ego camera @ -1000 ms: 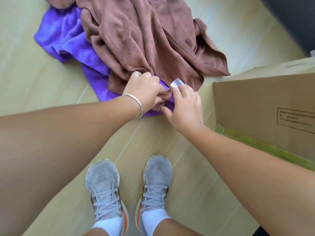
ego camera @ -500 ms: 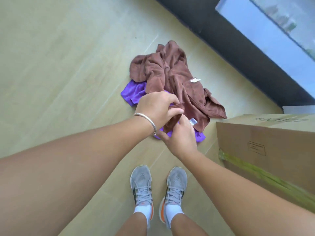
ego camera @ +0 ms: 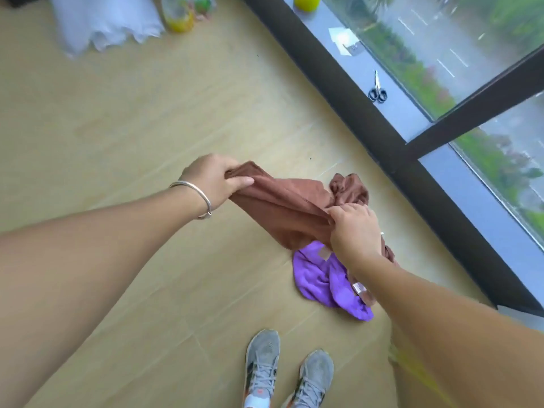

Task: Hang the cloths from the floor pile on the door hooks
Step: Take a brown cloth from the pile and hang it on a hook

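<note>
Head view: left hand (ego camera: 213, 179) pinches one end of the brown cloth (ego camera: 282, 206), right hand (ego camera: 354, 231) clamps the other, cloth lifted above the purple cloth (ego camera: 321, 278) on the floor. Best to spread the edge taut before hooking; hooks not visible.

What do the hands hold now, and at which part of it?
Both hold the brown cloth: the left hand grips one end of its top edge, the right hand the other.

Plain brown cloth (ego camera: 282, 207) mid-frame, vivid purple cloth (ego camera: 321, 278) below it, pale wood floor (ego camera: 117, 119), grey shoes (ego camera: 262, 366) at the bottom.
</note>
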The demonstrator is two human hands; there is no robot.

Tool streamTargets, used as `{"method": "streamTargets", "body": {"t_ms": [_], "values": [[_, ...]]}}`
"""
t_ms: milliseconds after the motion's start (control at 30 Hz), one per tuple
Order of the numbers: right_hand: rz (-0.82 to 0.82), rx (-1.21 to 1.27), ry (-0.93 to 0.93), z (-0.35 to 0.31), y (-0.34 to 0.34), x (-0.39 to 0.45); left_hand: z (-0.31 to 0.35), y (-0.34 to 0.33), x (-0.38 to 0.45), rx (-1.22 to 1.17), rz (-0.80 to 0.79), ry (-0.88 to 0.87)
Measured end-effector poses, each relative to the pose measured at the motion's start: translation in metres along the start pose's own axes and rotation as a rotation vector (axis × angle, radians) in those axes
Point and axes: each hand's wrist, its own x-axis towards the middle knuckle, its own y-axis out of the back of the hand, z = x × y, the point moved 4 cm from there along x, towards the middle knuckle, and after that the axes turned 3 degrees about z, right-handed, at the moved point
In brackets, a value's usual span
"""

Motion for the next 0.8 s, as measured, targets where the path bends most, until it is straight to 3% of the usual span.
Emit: {"method": "streamTargets", "body": {"t_ms": [333,500,600,800], "values": [[0.065,-0.158,0.302,-0.174,0.156,0.1,-0.101,0.188,-0.073,-0.217,0.595,0.278],[0.282,-0.098,0.446,-0.266,0.225,0.113,-0.151,0.266,-0.129,-0.122,0.795,0.385],[0.334,-0.095,0.529,-0.301,0.244,0.101,-0.167,0.291,-0.166,-0.122,0.884,0.395],[0.135,-0.093,0.731,-0.313,0.214,0.031,-0.186,0.257,-0.257,-0.189,0.879,0.445]]}}
